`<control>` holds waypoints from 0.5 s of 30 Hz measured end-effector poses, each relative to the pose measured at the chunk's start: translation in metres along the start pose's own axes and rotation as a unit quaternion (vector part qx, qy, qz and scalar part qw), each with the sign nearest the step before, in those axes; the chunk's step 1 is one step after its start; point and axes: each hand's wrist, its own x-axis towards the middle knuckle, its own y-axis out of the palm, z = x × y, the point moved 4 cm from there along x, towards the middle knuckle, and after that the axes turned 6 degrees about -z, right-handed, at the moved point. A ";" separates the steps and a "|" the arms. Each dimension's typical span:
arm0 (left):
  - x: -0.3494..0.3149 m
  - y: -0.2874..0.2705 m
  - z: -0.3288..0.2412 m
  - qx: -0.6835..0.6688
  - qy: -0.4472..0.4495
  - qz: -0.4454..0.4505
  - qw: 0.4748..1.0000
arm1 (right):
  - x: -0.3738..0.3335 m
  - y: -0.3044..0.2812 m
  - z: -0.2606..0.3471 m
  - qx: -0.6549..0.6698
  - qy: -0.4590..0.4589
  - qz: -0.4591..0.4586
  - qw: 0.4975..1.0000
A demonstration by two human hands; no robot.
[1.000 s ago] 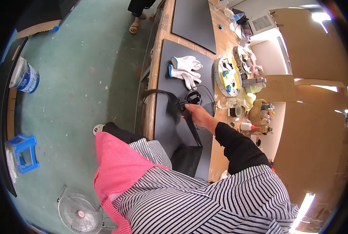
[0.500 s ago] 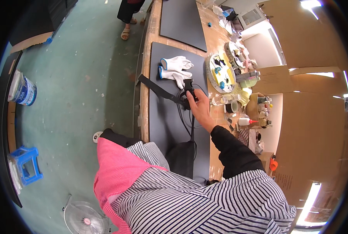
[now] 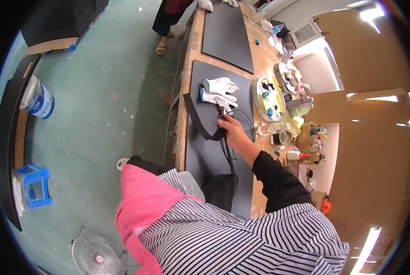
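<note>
My right hand (image 3: 235,133) is closed on a black strap (image 3: 195,115) with a dark buckle-like piece at its end. From my fingers the strap curves in a loop toward the left edge of the table. A black pouch or bag (image 3: 217,189) lies nearer to me, with thin black cords running from it past my hand. Just beyond my fingers rest white work gloves (image 3: 221,90) with blue cuffs. All of these are on a dark grey panel (image 3: 200,158). My left hand does not show.
Another grey panel (image 3: 228,39) lies farther along the wooden table, where a co-worker's gloved hand (image 3: 206,5) rests. To the right stand a round tray (image 3: 259,107), clear bottles (image 3: 273,129) and a box of small bottles (image 3: 307,137). Cardboard (image 3: 374,160) walls the right side.
The whole scene has shifted slightly right and down in view. My right hand has moved the strap, which now bends in a deeper loop. A co-worker's gloved hands have come into view.
</note>
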 end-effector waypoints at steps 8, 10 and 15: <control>-0.009 -0.018 0.010 -0.043 0.007 -0.028 0.999 | -0.037 0.048 0.035 -0.425 -0.324 0.177 0.826; -0.013 -0.024 0.015 -0.059 0.010 -0.037 0.998 | -0.053 0.066 0.015 -0.311 -0.204 0.324 0.870; -0.032 -0.049 0.030 -0.108 0.011 -0.083 0.991 | -0.132 0.136 0.031 -0.334 -0.185 0.472 0.795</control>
